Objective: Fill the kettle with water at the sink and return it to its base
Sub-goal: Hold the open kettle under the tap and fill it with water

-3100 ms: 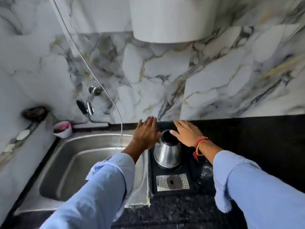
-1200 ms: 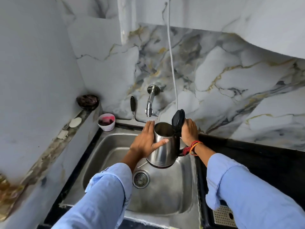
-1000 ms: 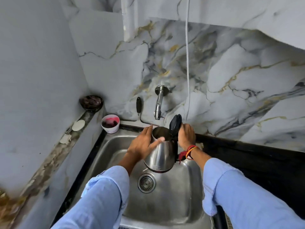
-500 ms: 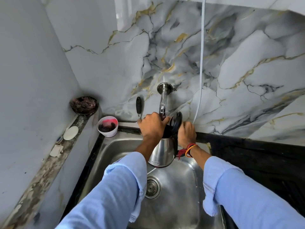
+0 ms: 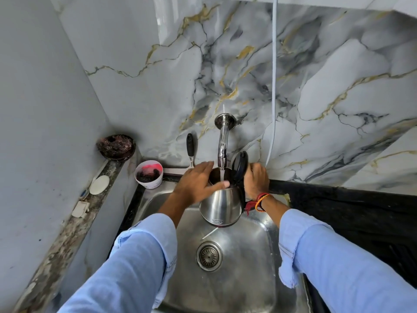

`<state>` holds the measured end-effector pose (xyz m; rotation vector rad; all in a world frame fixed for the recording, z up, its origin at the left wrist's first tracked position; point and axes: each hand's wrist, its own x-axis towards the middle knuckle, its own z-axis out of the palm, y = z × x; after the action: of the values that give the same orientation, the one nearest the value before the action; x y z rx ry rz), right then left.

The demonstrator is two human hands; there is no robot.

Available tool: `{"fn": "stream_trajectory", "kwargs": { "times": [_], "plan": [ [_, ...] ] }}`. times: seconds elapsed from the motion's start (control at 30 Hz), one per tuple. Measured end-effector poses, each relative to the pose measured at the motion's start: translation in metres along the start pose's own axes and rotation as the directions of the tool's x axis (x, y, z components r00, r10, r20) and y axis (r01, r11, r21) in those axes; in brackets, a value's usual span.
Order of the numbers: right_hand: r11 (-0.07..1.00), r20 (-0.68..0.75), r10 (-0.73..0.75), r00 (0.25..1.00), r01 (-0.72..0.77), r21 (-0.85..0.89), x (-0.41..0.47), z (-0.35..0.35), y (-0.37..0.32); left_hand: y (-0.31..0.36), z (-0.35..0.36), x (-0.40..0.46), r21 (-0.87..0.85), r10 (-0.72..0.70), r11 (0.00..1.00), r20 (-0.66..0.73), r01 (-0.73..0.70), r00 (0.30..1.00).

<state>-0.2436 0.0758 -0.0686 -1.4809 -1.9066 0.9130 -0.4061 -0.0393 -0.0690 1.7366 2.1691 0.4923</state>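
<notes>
Your left hand (image 5: 194,185) lies flat against the left shoulder of the kettle (image 5: 222,205), fingers spread and thumb stretched across the rim, bracing it rather than clasping it. The kettle hangs over the sink (image 5: 252,288), its long axis close to upright with the mouth leaning a little toward the wall, directly below the tap (image 5: 222,152), whose stream falls into the opening. The hinged lid (image 5: 240,166) stands open on the right. Your right hand (image 5: 256,180) is closed around the handle there and, I judge, bears the weight. The base is out of sight, so the return should swing rightward, led by that right hand.
</notes>
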Motion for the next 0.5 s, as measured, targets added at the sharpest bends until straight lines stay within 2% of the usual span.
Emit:
{"fn": "stream_trajectory", "kwargs": {
  "times": [0.1, 0.27, 0.5],
  "plan": [
    [1.000, -0.004, -0.012, 1.000, 0.012, -0.005, 0.000, -0.003, -0.003, -0.003, 0.016, -0.015, 0.134, -0.025, 0.991, 0.033, 0.020, 0.999],
    [0.999, -0.021, -0.043, 0.999, 0.044, 0.016, 0.000, -0.006, -0.003, 0.004, 0.023, -0.017, 0.158, -0.027, 0.987, -0.059, 0.036, 0.998],
    [0.999, 0.006, -0.037, 0.999, 0.037, 0.026, 0.002, -0.009, 0.000, 0.004, 0.023, -0.016, 0.201, -0.014, 0.979, -0.084, 0.030, 0.996]
  ]
}}
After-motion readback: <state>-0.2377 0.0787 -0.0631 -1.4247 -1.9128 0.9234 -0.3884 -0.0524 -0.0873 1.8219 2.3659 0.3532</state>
